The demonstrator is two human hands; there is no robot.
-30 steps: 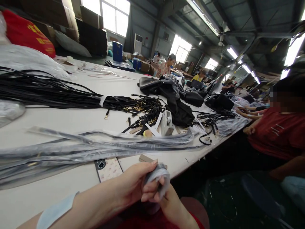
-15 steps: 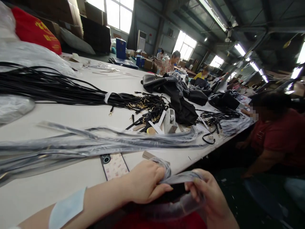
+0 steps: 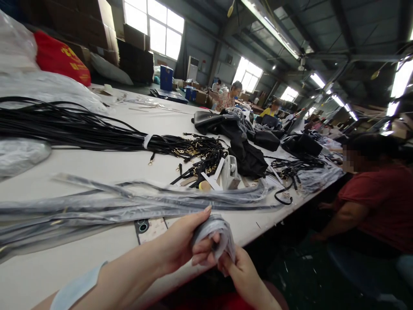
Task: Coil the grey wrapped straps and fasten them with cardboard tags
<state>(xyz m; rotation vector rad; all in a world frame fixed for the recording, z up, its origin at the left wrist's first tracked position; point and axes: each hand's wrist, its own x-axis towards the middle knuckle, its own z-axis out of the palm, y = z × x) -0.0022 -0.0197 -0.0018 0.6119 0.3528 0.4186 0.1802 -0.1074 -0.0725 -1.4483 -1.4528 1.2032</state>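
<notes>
Between my hands is a strap in a clear plastic sleeve (image 3: 214, 229), wound into a coil. My left hand (image 3: 190, 241) is closed around the coil, with its fingers through the loop and the thumb pointing up. From below right, my right hand (image 3: 237, 267) pinches the lower part of the same coil. On the table just behind my left wrist lies a phone (image 3: 151, 232) in a patterned case, partly covered by my forearm. Beyond it, several plastic-sleeved straps (image 3: 135, 202) stretch across the table.
A bundle of black straps (image 3: 80, 131) with gold clasps lies on the white table (image 3: 97, 163). Past it are a grey-white tape dispenser (image 3: 230, 172) and black bags (image 3: 245, 150). A person in a red shirt (image 3: 377, 202) sits at the right, beside the table edge.
The sleeved strap that was stretched between my hands is now wound in a coil. My right hand has moved left and down, close to my left, and the left has turned thumb up.
</notes>
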